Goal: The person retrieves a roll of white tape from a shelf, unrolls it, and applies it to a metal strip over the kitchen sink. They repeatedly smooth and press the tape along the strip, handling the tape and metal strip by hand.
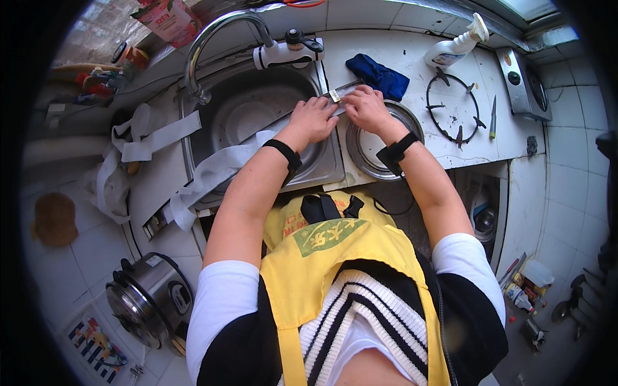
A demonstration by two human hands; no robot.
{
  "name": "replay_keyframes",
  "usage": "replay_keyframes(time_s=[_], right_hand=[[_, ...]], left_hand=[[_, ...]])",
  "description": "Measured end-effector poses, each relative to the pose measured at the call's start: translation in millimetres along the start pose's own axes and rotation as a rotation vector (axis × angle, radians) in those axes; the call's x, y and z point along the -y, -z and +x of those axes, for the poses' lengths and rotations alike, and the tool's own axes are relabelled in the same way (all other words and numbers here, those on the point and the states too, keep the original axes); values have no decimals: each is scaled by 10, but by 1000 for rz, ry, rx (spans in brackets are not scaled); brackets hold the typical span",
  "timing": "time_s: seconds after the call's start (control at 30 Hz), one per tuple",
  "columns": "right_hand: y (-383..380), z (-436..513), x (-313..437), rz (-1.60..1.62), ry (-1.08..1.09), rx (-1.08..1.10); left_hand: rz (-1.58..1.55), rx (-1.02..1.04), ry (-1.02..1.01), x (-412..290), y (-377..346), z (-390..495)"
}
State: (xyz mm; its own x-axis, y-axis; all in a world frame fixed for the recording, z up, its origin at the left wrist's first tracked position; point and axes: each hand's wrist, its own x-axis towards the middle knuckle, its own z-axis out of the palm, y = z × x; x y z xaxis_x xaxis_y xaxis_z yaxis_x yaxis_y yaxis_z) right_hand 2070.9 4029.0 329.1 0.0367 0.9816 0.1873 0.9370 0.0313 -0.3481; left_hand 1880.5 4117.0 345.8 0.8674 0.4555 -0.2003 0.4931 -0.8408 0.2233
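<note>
A long flat metal strip [344,93] lies diagonally across the stainless steel sink [333,166], running down to the left counter. My left hand [311,120] rests on it near its upper end, fingers bent over it. Beside it, my right hand [365,107] has its fingertips at the strip's upper end, near a small pale piece. Whether either hand grips the strip is unclear. A white peeled film [212,169] trails along the strip's lower part, and more of it [161,137] hangs in loops at the left. The dark blue cloth [379,76] lies just past my right hand.
A chrome faucet [193,53] arches over the sink. Under my right wrist is a round metal pan [355,149]. Farther right are a pan support ring [428,103], a knife [493,118], a spray bottle [451,50] and a metal stove unit [524,87]. A rice cooker [157,294] stands lower left.
</note>
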Motion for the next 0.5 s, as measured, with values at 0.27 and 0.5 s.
replay_keyframes(time_s=[0.27,0.5], right_hand=[[37,85,-20,-24,36,-10],[-67,103,10,-141,25,48]], left_hand=[[-20,-110,-54,15,-38,-107],[-45,-158,-66,39,-101,-92]])
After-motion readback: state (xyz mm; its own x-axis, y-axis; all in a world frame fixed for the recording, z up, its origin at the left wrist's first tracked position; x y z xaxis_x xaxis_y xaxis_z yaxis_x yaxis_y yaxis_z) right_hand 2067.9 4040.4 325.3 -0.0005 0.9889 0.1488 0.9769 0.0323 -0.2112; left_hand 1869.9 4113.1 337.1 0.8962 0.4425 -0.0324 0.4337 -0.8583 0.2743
